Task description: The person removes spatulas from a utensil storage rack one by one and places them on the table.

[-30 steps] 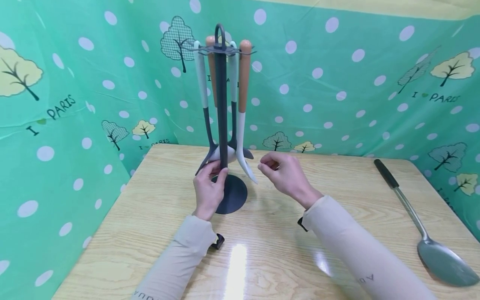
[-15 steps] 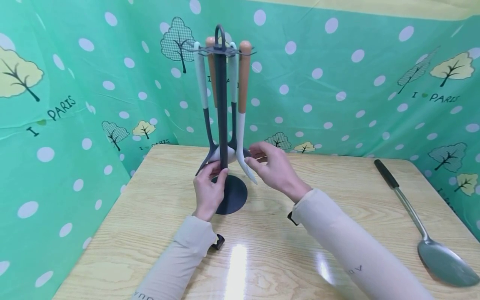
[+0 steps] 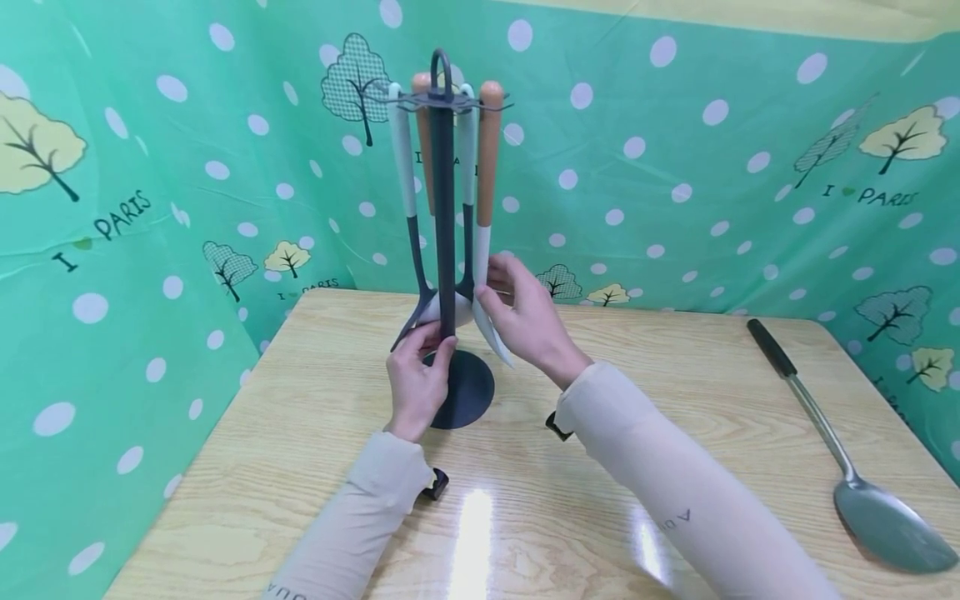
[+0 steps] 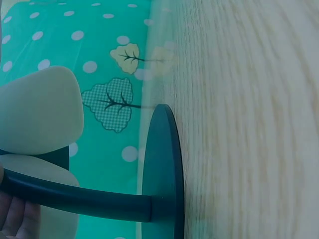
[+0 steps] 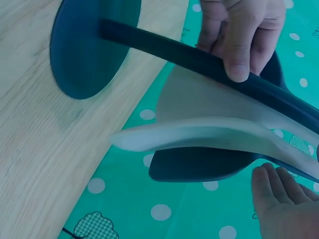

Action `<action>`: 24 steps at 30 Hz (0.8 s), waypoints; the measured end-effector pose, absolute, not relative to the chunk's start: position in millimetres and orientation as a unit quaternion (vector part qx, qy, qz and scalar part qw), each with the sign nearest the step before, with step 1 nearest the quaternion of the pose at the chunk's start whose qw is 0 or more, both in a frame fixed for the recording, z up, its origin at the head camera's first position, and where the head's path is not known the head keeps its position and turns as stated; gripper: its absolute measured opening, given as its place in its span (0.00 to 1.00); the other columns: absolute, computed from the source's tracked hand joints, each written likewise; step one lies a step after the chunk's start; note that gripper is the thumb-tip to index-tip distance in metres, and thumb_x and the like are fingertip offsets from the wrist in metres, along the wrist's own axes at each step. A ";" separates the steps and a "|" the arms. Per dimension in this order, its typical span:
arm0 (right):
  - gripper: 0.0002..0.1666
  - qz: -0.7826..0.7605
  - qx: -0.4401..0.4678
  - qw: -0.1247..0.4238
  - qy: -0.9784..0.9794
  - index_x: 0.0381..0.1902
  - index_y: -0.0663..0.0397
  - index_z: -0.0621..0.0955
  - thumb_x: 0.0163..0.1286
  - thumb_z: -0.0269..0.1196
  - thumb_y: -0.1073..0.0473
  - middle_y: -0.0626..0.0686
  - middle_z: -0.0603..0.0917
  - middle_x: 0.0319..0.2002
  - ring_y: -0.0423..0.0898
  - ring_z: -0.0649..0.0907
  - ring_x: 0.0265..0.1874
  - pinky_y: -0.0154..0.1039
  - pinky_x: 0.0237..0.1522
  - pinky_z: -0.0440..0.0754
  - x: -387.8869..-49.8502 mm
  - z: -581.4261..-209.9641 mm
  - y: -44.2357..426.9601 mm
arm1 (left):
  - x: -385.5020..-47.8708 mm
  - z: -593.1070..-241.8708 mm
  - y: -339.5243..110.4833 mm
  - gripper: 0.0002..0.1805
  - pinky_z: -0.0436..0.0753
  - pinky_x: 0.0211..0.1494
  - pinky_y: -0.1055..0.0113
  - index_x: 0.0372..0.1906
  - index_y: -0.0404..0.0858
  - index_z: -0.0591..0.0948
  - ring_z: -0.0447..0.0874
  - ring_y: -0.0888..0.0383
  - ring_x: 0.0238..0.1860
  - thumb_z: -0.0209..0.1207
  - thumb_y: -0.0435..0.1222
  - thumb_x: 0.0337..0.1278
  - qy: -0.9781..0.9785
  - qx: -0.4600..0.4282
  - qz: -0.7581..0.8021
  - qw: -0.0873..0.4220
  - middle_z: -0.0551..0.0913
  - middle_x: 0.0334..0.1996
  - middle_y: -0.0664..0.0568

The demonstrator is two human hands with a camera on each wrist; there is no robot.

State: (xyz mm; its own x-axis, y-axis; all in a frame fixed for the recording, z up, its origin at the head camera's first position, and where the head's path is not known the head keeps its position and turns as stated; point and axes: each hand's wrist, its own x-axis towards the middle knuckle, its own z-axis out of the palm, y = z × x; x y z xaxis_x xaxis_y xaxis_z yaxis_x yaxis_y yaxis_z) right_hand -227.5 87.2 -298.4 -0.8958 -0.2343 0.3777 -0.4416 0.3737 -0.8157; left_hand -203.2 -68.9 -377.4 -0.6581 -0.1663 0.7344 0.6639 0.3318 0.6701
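A black rack [image 3: 445,217] stands upright on its round base, with several utensils hanging from its top ring. My left hand [image 3: 417,383] holds the pole low down, thumb in front; the right wrist view shows this hand [image 5: 241,37] from the other side. At the front right hangs a white utensil with an orange-brown handle [image 3: 489,158]. My right hand [image 3: 528,321] is at its white neck, thumb against the near side and fingers behind. In the right wrist view my right hand [image 5: 286,204] has straight fingers beside the neck of a dark utensil [image 5: 199,167].
A large metal turner [image 3: 888,525] with a black handle lies on the right of the wooden table [image 3: 300,467]. Green dotted cloth [image 3: 660,200] hangs behind and at both sides.
My right hand has moved left and up from beside the rack to the white utensil's neck, its fingers straightening. My left hand keeps its hold on the pole.
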 end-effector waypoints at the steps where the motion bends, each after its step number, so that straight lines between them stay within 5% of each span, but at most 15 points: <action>1: 0.23 0.528 0.205 0.099 -0.818 0.64 0.51 0.69 0.73 0.54 0.54 0.50 0.77 0.56 0.39 0.77 0.55 0.37 0.57 0.76 -228.3 -297.7 86.2 | -203.2 -377.4 -68.8 0.09 0.84 0.40 0.48 0.38 0.21 0.81 0.83 0.41 0.32 0.63 0.19 0.49 -0.725 -0.172 -0.551 0.376 0.83 0.31 0.34; 24: 0.11 0.551 0.200 0.127 -0.800 0.50 0.58 0.77 0.72 0.56 0.62 0.53 0.83 0.42 0.43 0.82 0.41 0.39 0.47 0.82 -225.9 -299.7 80.8 | -203.3 -378.3 -68.9 0.09 0.84 0.41 0.48 0.39 0.22 0.81 0.83 0.42 0.33 0.63 0.19 0.50 -0.730 -0.168 -0.549 0.372 0.83 0.32 0.34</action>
